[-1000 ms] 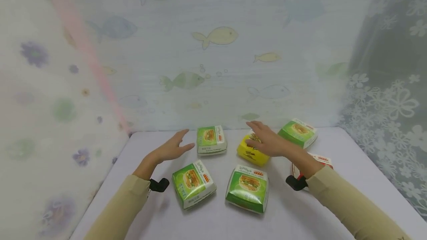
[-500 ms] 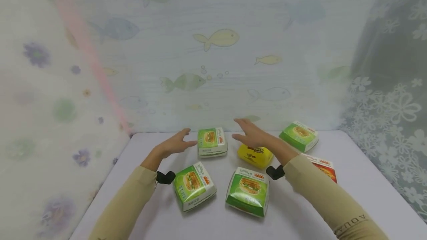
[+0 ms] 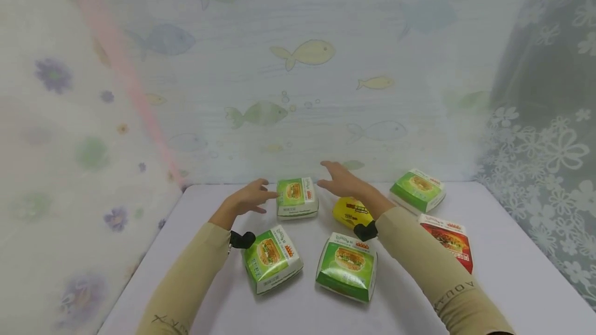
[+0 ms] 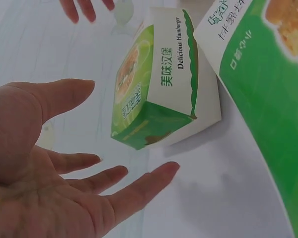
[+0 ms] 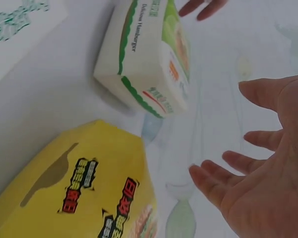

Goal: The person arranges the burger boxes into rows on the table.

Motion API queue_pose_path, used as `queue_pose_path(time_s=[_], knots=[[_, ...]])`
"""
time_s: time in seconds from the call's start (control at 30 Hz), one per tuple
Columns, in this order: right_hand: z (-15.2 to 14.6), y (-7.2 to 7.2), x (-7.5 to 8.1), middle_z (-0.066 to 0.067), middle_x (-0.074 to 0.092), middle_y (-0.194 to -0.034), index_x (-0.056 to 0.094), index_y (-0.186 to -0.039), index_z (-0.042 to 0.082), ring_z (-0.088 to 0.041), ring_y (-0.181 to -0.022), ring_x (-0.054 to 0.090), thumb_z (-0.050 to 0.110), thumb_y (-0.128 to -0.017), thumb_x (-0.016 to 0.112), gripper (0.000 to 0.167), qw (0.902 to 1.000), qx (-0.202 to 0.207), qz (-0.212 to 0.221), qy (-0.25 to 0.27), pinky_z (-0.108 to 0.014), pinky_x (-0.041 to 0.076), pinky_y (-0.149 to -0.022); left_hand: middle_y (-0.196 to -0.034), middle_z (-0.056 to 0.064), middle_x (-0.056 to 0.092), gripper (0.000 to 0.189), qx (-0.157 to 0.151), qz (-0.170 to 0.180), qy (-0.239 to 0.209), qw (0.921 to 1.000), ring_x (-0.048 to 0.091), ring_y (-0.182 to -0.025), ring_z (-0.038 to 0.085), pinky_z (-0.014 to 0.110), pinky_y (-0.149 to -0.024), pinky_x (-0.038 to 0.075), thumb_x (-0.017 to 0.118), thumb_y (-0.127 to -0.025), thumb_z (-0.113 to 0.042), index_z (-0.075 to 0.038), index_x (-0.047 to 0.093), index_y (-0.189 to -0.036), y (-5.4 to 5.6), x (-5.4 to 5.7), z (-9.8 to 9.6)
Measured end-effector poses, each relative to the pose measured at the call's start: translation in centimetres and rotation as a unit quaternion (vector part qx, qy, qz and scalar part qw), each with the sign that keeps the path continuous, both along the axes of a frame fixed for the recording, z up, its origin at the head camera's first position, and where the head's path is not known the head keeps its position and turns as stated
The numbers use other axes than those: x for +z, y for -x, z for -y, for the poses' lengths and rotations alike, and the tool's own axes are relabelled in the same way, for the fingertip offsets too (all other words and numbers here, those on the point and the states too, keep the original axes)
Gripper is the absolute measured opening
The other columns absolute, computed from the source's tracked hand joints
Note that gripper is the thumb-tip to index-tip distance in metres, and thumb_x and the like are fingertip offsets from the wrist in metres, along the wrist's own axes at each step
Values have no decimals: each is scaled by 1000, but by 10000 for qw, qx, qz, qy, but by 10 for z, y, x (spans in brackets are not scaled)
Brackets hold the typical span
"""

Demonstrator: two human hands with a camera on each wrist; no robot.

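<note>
A green-and-white hamburger box (image 3: 297, 198) stands at the back middle of the table, between my two hands. On its left, my left hand (image 3: 249, 198) reaches in with fingers spread, fingertips right by the box's side. My right hand (image 3: 342, 179) hovers at the right, its fingers extended and holding nothing. Below that hand sits a yellow burger box (image 3: 352, 212), partly covered by the right wrist. Seen from the left wrist, the left palm (image 4: 89, 183) faces the hamburger box (image 4: 171, 74). From the right wrist, the right palm (image 5: 268, 173) shows apart from the same box (image 5: 144, 64).
Two more green hamburger boxes lie in front, one at left (image 3: 271, 259) and one at centre (image 3: 346, 267). Another green box (image 3: 418, 191) is at the back right, and a red box (image 3: 449, 242) lies partly behind the right sleeve. A fish-patterned curtain (image 3: 298, 107) hangs behind the table.
My right hand has moved left, from over the yellow box toward the back hamburger box, uncovering more of the red box. The left hand has shifted slightly right. The boxes stay in place.
</note>
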State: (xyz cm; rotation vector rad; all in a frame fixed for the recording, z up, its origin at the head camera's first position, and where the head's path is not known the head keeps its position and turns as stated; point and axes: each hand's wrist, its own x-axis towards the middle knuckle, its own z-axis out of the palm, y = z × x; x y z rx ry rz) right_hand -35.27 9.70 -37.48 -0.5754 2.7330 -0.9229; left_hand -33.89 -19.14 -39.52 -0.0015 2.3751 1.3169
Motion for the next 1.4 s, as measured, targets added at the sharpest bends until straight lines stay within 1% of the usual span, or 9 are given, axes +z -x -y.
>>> queue_pose_path(time_s=[0.17, 0.3, 0.4, 0.53, 0.7, 0.87, 1.0, 1.23, 1.4], knots=[[10, 9, -3, -20, 22, -167, 24, -162, 5, -37, -154, 20, 28, -106, 55, 68, 9999, -80, 64, 15, -53, 21, -124, -162, 30, 23, 80, 80, 230, 22, 9997, 35, -144, 48, 49, -96, 56, 62, -103, -28, 3, 16, -160, 0, 1, -6], [18, 15, -6, -20, 22, -167, 26, -161, 3, -37, -154, 19, 25, -105, 54, 66, 9997, -70, 191, 93, -52, 20, -125, -163, 30, 23, 85, 173, 445, 69, 9988, 40, -141, 49, 45, -94, 57, 64, -101, -30, 3, 13, -161, 0, -1, -8], [21, 18, -8, -20, 20, -167, 25, -161, 4, -36, -155, 17, 23, -105, 53, 66, 9990, -148, 391, 165, -53, 18, -125, -164, 29, 19, 88, 212, 560, 36, 9982, 41, -140, 48, 43, -92, 58, 65, -101, -30, 3, 11, -161, 0, -2, -10], [25, 23, -11, -20, 17, -169, 24, -162, 6, -36, -156, 14, 23, -105, 53, 66, 9974, -243, 624, 251, -53, 16, -125, -164, 30, 18, 88, 254, 610, 1, 9978, 42, -139, 48, 42, -92, 58, 65, -101, -30, 5, 11, -161, 1, -1, -11], [32, 27, -22, -20, 17, -168, 25, -161, 5, -37, -156, 13, 22, -104, 54, 66, 9965, -244, 731, 310, -53, 15, -125, -162, 31, 23, 87, 251, 650, -19, 9976, 47, -135, 47, 42, -93, 58, 65, -101, -29, 6, 13, -160, 3, -5, -11], [38, 28, -30, -21, 20, -167, 27, -160, 3, -38, -155, 16, 21, -104, 54, 65, 9965, -230, 754, 294, -52, 15, -125, -160, 31, 28, 84, 102, 619, 53, 9980, 53, -129, 44, 42, -94, 57, 65, -101, -31, 9, 18, -158, 3, -8, -12], [40, 27, -32, -22, 21, -167, 27, -160, 2, -38, -155, 17, 20, -105, 52, 63, 9971, -160, 723, 158, -52, 15, -125, -158, 32, 31, 82, -7, 616, 134, 9980, 58, -123, 42, 42, -93, 58, 65, -101, -32, 10, 22, -157, 3, -10, -14], [43, 25, -33, -21, 23, -167, 27, -160, 2, -37, -155, 18, 23, -105, 52, 64, 9973, -102, 715, -145, -50, 16, -126, -152, 29, 41, 74, -64, 733, 177, 9971, 62, -114, 38, 43, -94, 57, 64, -101, -31, 9, 31, -153, 4, -12, -14], [45, 25, -34, -20, 27, -166, 30, -159, 2, -37, -154, 21, 24, -105, 53, 63, 9968, -173, 777, -96, -51, 18, -125, -147, 26, 46, 70, -65, 808, 149, 9966, 62, -114, 38, 43, -94, 57, 64, -101, -28, 9, 35, -152, 3, -11, -15]])
